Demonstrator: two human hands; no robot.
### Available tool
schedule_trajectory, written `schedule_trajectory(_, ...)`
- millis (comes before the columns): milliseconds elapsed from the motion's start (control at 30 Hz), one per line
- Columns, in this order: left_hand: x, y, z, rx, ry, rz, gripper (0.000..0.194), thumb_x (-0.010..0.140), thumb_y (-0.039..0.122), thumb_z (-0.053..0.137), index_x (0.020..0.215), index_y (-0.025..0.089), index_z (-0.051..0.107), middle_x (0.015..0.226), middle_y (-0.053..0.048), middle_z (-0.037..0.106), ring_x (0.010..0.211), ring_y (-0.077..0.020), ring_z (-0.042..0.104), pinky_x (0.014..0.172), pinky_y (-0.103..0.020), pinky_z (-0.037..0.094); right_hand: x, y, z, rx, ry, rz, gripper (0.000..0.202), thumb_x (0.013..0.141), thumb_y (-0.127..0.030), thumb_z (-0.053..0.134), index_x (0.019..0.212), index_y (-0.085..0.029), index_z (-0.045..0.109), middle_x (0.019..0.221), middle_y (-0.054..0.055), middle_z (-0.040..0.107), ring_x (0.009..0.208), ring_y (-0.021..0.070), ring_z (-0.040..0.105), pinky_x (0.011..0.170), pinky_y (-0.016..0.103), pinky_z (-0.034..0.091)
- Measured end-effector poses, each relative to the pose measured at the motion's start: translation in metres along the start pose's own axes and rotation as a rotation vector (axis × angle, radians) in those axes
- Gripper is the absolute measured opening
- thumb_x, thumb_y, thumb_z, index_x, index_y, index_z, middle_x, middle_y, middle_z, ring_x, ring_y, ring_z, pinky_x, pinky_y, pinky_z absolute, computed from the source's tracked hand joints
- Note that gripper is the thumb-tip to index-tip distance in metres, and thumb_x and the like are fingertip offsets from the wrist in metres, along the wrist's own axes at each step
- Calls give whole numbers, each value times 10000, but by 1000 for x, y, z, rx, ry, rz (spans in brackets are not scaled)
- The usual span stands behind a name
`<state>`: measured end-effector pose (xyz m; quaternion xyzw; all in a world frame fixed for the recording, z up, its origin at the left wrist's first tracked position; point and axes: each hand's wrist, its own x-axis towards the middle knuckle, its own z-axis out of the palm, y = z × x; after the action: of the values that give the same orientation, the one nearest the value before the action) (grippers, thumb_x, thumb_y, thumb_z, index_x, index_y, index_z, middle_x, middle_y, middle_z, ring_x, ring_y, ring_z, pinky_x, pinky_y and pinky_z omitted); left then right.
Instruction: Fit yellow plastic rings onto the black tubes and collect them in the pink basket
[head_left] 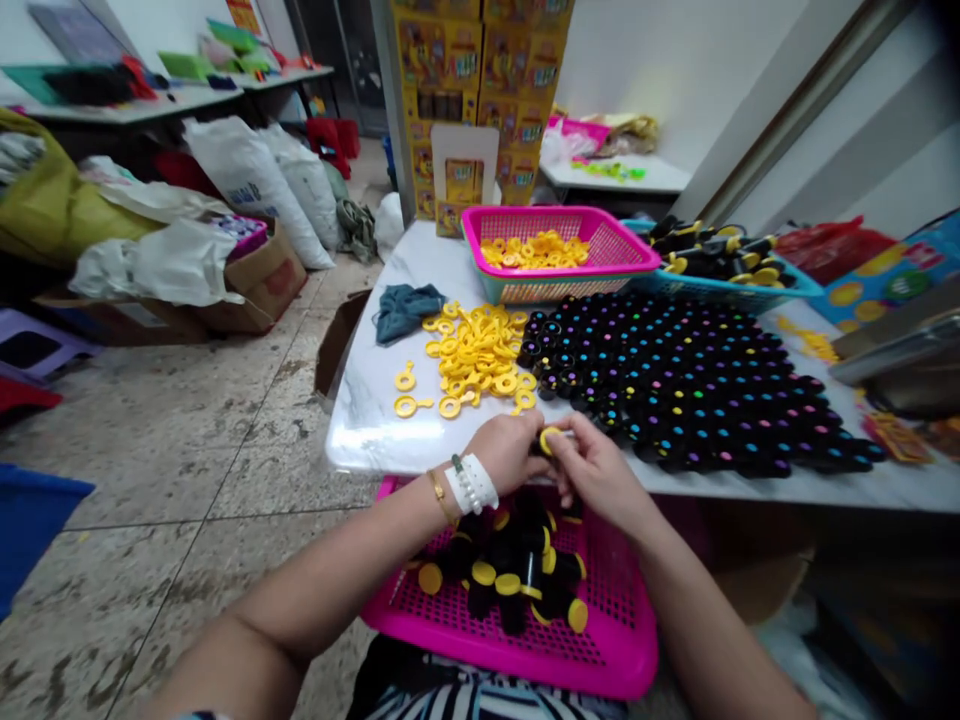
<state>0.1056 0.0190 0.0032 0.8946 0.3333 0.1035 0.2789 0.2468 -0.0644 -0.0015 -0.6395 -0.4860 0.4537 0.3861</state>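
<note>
My left hand (511,450) and my right hand (600,468) meet at the table's front edge, fingers closed round a small black cylinder with a yellow cap (550,441). My right thumb presses on the yellow cap; the left fingers wrap the black body, which is mostly hidden. Below, a pink basket (630,655) on my lap holds several black cylinders with yellow caps (508,583). Yellow rings with short tabs (480,350) lie heaped just beyond my left hand. To the right, black cylinders (675,380) with coloured dots on top stand in a tight block.
A pink-rimmed basket (622,252) with yellow pieces sits at the back of the white table (360,430). Beside it, a blue basket (787,285) holds black-and-yellow pieces. A dark cloth (407,312) lies at left. Yellow boxes (517,110) are stacked behind; sacks and cartons (277,280) stand on the floor.
</note>
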Motion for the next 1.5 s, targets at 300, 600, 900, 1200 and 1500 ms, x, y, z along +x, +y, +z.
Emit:
schedule_trajectory(300,-11,-13,-43,147,108,-18,335,805,361,690,1083,180,641,895,-45,670,751,-175,620,673,-284,460,-56,13,-1,-38,-1,-43,237,912,-423,548,934,-188,564,570,-83,383,464,79,431,435,191,334)
schedule_trajectory(600,-10,-17,-7,407,156,141,225,914,217,443,889,169,661,797,-46,614,667,-158,574,564,-269,423,-7,1,6,-692,394,-527,295,941,-173,447,1171,-182,631,1132,99,656,872,186,628,746,288,498)
schedule_trajectory(900,40,-8,-11,112,392,-49,206,845,323,558,950,160,627,792,-37,649,723,-161,585,678,-284,455,1,2,19,-1033,291,-548,290,895,-366,586,1100,-173,655,1170,117,672,853,265,581,691,365,503)
schedule_trajectory(1200,55,-1,-2,252,286,-118,296,832,415,589,990,165,612,828,-59,654,753,-197,609,649,-295,442,3,10,18,-853,478,-433,282,873,-389,618,1054,-174,593,1043,129,654,898,269,630,714,347,508)
schedule_trajectory(1500,-4,-12,-1,90,257,-32,252,806,290,599,1022,162,619,764,-16,640,682,-152,575,655,-280,448,-11,13,-8,-451,430,-424,268,872,-329,632,1114,-214,640,995,72,686,792,196,649,707,306,528)
